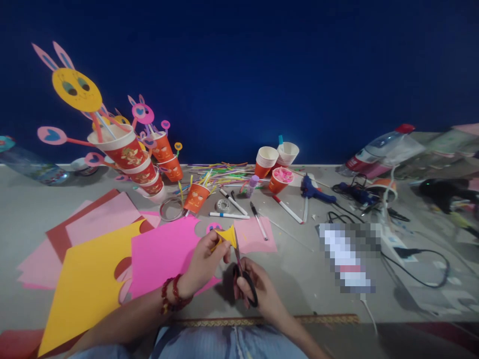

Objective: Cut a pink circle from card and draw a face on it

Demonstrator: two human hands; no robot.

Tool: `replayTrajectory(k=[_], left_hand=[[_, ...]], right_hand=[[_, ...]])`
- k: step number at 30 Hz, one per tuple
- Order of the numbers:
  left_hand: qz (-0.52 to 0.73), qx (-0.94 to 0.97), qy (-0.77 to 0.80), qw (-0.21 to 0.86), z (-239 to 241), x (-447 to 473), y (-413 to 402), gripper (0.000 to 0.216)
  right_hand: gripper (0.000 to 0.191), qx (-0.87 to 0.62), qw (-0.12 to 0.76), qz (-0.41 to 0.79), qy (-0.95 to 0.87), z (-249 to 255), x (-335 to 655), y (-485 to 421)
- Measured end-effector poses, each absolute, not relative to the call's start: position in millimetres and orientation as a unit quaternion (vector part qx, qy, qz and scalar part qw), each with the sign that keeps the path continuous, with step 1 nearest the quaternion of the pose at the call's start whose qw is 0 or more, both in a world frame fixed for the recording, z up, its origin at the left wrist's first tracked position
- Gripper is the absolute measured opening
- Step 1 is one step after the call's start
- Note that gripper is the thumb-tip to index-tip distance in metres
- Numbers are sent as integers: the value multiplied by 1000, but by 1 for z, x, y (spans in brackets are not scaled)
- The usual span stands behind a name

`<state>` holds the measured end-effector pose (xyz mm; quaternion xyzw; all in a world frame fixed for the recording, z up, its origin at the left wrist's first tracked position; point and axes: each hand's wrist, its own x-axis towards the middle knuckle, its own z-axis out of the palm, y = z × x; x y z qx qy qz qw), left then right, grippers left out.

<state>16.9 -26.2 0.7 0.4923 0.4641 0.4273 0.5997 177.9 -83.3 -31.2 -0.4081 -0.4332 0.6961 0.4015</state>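
Note:
My left hand (206, 259) pinches a small yellow paper piece (226, 235) above the grey table. A red bead bracelet sits on that wrist. My right hand (258, 286) has its fingers through the black handles of scissors (239, 264), whose blades point up into the yellow piece. Both hands hover over the right edge of a bright pink sheet (164, 254). A large yellow sheet (90, 279) with a round cut-out lies to the left.
Paper cups with bunny faces (127, 149) stand at the back left. Straws (220, 174), markers, a tape roll (223, 204), stacked cups (266, 160), a blue glue gun (312, 189), cables and a power strip (392, 239) spread across the table. Bottles lie at the far right.

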Motion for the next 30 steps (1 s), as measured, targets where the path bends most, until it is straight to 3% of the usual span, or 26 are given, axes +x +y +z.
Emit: replayTrajectory(k=[30], left_hand=[[433,490,454,606,-5,15,-23,30]], right_hand=[[57,-413,392,702,-428,-38,176,-82]])
